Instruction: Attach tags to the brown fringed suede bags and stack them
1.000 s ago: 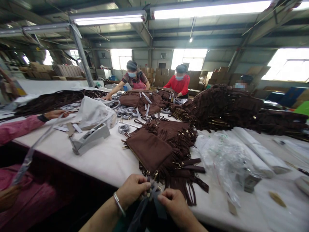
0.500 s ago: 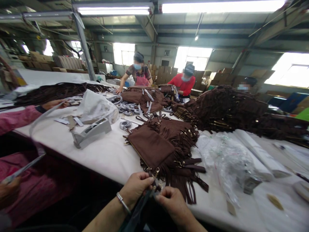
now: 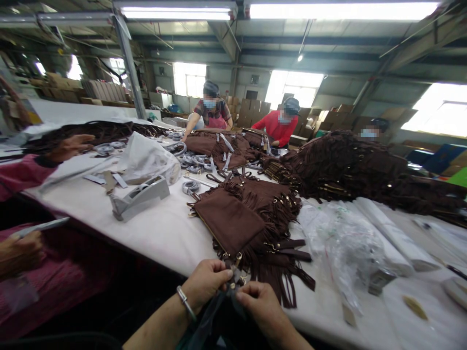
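Observation:
A brown fringed bag (image 3: 231, 218) lies on the table, its zipped edge and metal rings turned toward me. My left hand (image 3: 208, 278), a silver bangle on its wrist, pinches a brown strap end (image 3: 229, 278) near the metal clasp (image 3: 238, 259) at the bag's near corner. Just right of it, my right hand (image 3: 260, 299) is closed, thumb against forefinger, on thin see-through plastic film (image 3: 215, 311) that hangs down toward my lap. Both hands are close together at the table's front edge. My fingertips partly hide where film and strap meet.
A grey tape dispenser (image 3: 140, 198) and a coiled wrapped strap (image 3: 190, 186) are left of the bag. Clear plastic bags (image 3: 339, 238) lie right. Brown fringed bags are heaped (image 3: 335, 165) behind. A co-worker's hands (image 3: 69, 147) are at left; other people stand across the table.
My hands stay nearly in place, working at the strap end with the film. The co-worker's raised hand at left has opened and moved left; the long grey strip it held is no longer stretched out.

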A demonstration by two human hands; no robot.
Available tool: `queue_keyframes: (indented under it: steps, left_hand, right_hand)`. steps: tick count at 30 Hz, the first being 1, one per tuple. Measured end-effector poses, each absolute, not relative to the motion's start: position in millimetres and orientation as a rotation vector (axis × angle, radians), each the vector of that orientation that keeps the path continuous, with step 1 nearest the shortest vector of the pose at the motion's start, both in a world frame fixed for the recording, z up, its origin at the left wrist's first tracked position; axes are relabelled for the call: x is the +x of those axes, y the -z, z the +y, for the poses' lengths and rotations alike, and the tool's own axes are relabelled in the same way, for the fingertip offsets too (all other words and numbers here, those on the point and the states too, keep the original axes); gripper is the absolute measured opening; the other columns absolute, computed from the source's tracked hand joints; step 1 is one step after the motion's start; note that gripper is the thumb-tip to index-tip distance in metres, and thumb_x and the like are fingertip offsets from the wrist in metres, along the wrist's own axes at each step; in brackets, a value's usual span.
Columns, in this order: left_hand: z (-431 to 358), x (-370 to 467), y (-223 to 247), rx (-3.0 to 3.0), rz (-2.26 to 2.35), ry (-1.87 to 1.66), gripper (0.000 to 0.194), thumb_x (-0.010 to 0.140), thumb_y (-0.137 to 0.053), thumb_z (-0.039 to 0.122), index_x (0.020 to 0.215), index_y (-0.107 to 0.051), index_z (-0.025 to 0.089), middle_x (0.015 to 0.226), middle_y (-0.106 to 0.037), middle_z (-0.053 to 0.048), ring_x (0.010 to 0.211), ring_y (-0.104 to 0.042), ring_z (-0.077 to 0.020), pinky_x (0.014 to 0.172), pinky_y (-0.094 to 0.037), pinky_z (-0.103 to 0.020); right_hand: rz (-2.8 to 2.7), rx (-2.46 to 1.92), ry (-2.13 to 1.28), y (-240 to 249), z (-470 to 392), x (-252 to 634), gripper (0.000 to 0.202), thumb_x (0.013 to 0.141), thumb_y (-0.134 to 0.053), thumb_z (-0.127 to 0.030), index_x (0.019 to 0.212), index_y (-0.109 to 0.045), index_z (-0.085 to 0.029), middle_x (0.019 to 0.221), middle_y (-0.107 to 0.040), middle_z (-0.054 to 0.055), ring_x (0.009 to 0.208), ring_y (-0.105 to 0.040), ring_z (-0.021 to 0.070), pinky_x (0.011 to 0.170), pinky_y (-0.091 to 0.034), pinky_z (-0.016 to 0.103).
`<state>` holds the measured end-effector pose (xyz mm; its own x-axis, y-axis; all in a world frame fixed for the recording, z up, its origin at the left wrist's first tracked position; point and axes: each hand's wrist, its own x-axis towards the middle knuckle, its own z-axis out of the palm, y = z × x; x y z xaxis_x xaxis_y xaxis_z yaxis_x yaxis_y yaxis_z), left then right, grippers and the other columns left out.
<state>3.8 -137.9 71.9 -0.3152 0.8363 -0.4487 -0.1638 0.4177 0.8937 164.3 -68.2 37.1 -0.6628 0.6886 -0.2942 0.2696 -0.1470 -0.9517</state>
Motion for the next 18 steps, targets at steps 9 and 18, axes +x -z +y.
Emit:
queue_keyframes:
  steps: [9,18]
  left_hand:
    - [-134.1,3.9,-72.1,0.609,1.606,-1.088,0.034,0.06,-0.066,0.047,0.068,-0.056,0.015,0.047,-0.05,0.005,0.04,-0.036,-0.0056,0.04,-0.02,-0.02]
    - [-134.7,3.3,-69.2,0.608,1.618,-1.087,0.03,0.062,-0.064,0.044,0.07,-0.055,0.015,0.049,-0.05,0.005,0.041,-0.038,-0.0062,0.04,-0.021,-0.02]
  right_hand:
    - [-1.909,-0.998,-1.823,-39.5,-65.7,171.3,0.02,0.069,-0.063,-0.03,0.063,-0.066,-0.012,0.06,-0.055,0.0,0.062,-0.047,0.0139,0.06,-0.034,0.026]
    - [-1.976,-0.998,-1.765,-40.8,-68.1,171.8,0.019,0.069,-0.062,-0.028,0.063,-0.068,-0.012,0.063,-0.06,0.002,0.067,-0.054,0.0173,0.063,-0.038,0.026]
